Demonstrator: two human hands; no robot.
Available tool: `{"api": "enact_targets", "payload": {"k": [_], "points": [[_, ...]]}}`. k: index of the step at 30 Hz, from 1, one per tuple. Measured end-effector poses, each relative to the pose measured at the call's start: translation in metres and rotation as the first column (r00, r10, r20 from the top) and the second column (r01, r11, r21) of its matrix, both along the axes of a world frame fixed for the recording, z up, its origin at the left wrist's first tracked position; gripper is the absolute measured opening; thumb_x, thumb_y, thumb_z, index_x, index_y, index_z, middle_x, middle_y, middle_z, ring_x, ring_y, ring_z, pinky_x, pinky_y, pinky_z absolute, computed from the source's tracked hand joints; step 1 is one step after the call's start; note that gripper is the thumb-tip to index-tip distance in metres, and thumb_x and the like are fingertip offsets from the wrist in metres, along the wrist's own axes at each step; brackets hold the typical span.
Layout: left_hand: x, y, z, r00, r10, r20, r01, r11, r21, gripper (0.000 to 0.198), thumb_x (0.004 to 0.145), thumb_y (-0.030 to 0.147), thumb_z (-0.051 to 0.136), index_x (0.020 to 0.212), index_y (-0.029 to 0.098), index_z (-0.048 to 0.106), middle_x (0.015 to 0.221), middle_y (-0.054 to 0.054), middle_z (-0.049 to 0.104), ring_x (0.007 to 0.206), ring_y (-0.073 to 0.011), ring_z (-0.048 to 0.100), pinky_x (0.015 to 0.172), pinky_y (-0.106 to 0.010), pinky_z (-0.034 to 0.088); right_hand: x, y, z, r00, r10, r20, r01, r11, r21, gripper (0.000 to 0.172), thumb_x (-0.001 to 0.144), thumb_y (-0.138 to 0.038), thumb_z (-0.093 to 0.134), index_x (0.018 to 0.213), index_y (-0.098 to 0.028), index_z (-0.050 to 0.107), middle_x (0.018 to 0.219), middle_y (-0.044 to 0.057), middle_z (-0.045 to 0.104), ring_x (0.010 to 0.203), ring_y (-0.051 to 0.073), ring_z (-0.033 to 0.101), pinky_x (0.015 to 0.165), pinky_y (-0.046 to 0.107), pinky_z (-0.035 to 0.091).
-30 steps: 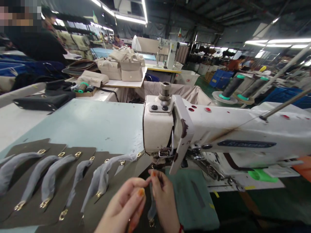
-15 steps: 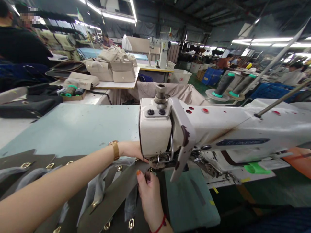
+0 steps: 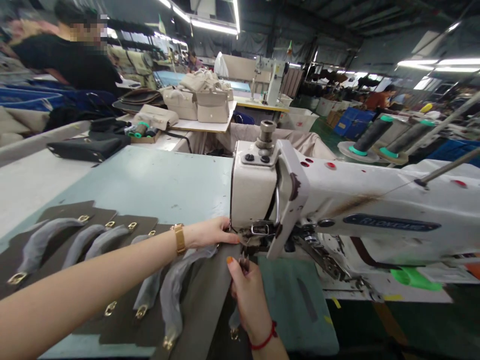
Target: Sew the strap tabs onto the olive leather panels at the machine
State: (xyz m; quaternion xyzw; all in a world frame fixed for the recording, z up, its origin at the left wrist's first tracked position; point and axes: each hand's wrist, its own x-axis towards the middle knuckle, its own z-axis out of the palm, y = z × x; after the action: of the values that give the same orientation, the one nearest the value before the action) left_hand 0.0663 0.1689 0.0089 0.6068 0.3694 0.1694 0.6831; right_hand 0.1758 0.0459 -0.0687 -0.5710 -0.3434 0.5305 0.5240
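Observation:
My left hand (image 3: 210, 232) reaches under the head of the white sewing machine (image 3: 337, 200), fingers stretched flat on the dark olive panel (image 3: 204, 305) beside the needle. A gold watch sits on that wrist. My right hand (image 3: 245, 290) is closed in a pinch on the panel's near edge just below the presser foot (image 3: 250, 246). Several more dark panels (image 3: 75, 245), each with a grey wrapped strap and gold rings, lie fanned out to the left on the pale blue table (image 3: 150, 185).
Two dark thread cones (image 3: 369, 136) stand behind the machine arm. A black bag (image 3: 88, 147) lies at the table's far left. Beige bags (image 3: 198, 100) are stacked on a table behind. A person in black (image 3: 71, 60) stands at upper left.
My left arm has come in from the left and reached to the needle. My right hand has shifted from holding a strap to pinching the panel edge under the foot.

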Motion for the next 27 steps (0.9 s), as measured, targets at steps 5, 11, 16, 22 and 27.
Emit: {"api": "enact_targets", "payload": {"k": [5,11,16,22,27], "points": [[-0.003,-0.012,-0.021,0.998,-0.027,0.051,0.023,0.997,0.075,0.027,0.076,0.033,0.064,0.097,0.018,0.071,0.093,-0.002,0.074,0.088,-0.021,0.065,0.082,-0.031,0.05,0.027,-0.004,0.006,0.989,0.135,-0.057,-0.136,0.99,-0.022,0.036,0.08,-0.048,0.063,0.075,-0.012,0.063,0.064,0.0,0.057,0.057,0.011,0.048,0.05,0.019,0.037],[-0.004,-0.011,-0.02,1.0,0.016,-0.002,-0.015,0.985,0.174,0.026,0.078,0.035,0.063,0.097,0.021,0.072,0.096,0.0,0.073,0.094,-0.021,0.063,0.084,-0.029,0.048,0.036,-0.003,0.009,0.977,0.171,-0.128,-0.176,0.984,-0.031,0.036,0.079,-0.048,0.065,0.075,-0.012,0.062,0.066,0.0,0.058,0.06,0.012,0.051,0.057,0.021,0.04],[-0.015,0.0,-0.03,0.983,0.139,-0.119,-0.12,0.981,0.152,0.024,0.074,0.039,0.065,0.078,0.016,0.072,0.076,-0.001,0.072,0.077,-0.0203,0.063,0.07,-0.027,0.049,0.042,-0.01,0.009,0.978,0.192,-0.082,-0.196,0.979,-0.05,0.041,0.079,-0.054,0.063,0.072,-0.014,0.058,0.067,0.0,0.056,0.062,0.013,0.05,0.058,0.021,0.04],[-0.039,-0.012,-0.047,0.943,0.306,-0.128,-0.314,0.949,-0.041,0.048,0.079,0.045,0.061,0.119,0.018,0.058,0.121,-0.008,0.063,0.111,-0.0222,0.058,0.086,-0.029,0.048,0.039,-0.035,0.006,0.953,0.246,0.178,-0.241,0.969,-0.051,0.046,0.082,-0.054,0.058,0.06,-0.015,0.049,0.056,-0.004,0.038,0.055,0.009,0.034,0.049,0.019,0.028],[-0.051,-0.041,-0.044,0.94,0.338,-0.048,-0.34,0.94,-0.036,0.065,0.073,0.039,0.071,0.13,0.019,0.048,0.129,-0.011,0.06,0.114,-0.0227,0.059,0.096,-0.032,0.045,0.093,-0.072,0.026,0.93,0.114,0.351,-0.149,0.986,0.076,0.045,0.081,-0.054,0.06,0.056,-0.016,0.063,0.049,0.0,0.054,0.05,0.013,0.049,0.053,0.023,0.038]]}}
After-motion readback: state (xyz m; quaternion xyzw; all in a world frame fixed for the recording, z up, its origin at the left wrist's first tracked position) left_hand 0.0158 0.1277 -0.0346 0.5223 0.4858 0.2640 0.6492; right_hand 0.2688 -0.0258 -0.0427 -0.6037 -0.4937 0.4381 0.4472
